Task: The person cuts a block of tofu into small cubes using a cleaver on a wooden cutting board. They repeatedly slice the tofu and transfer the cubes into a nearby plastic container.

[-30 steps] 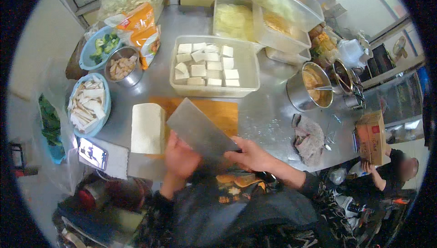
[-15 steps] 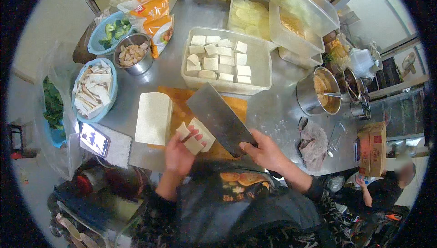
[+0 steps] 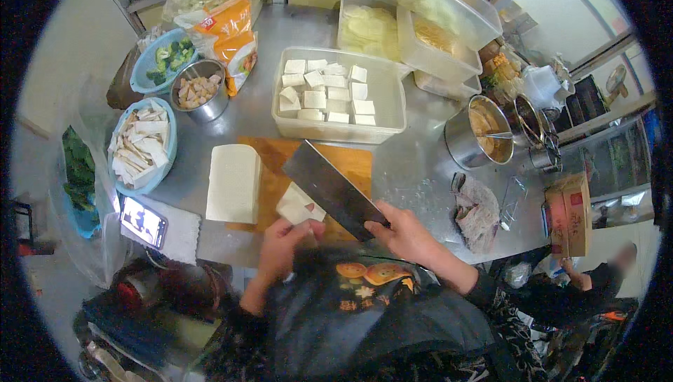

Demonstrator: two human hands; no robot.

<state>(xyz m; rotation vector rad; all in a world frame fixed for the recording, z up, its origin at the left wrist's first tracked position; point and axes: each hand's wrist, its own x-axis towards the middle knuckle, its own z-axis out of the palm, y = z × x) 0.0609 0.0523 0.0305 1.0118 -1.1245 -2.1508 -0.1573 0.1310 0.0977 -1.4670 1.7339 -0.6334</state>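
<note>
My right hand [image 3: 403,231] grips the handle of a wide cleaver [image 3: 329,189], its blade slanting up and left over the wooden cutting board [image 3: 270,151]. My left hand [image 3: 287,242] is curled at the board's near edge, with a fingertip showing on a white tofu piece [image 3: 298,201]; its other fingers are partly hidden and blurred. Left of that piece stands a large tofu block [image 3: 233,184], partly on the board. Beyond the board, a clear plastic tub [image 3: 389,112] holds several cut tofu cubes [image 3: 314,99].
Left lie a phone [image 3: 144,222] on a cloth and blue baskets of white strips [image 3: 144,140] and broccoli [image 3: 168,56]. A steel pot [image 3: 203,91] holds diced pieces. Right are a sauce pot [image 3: 477,133] and a rag [image 3: 477,210]. Stacked tubs [image 3: 442,38] stand behind. Another person [image 3: 596,280] is at far right.
My left hand has turned and drawn down toward the apron; the small pieces seen on its palm are now out of sight. The cleaver stays held over the board, and the view has shifted slightly.
</note>
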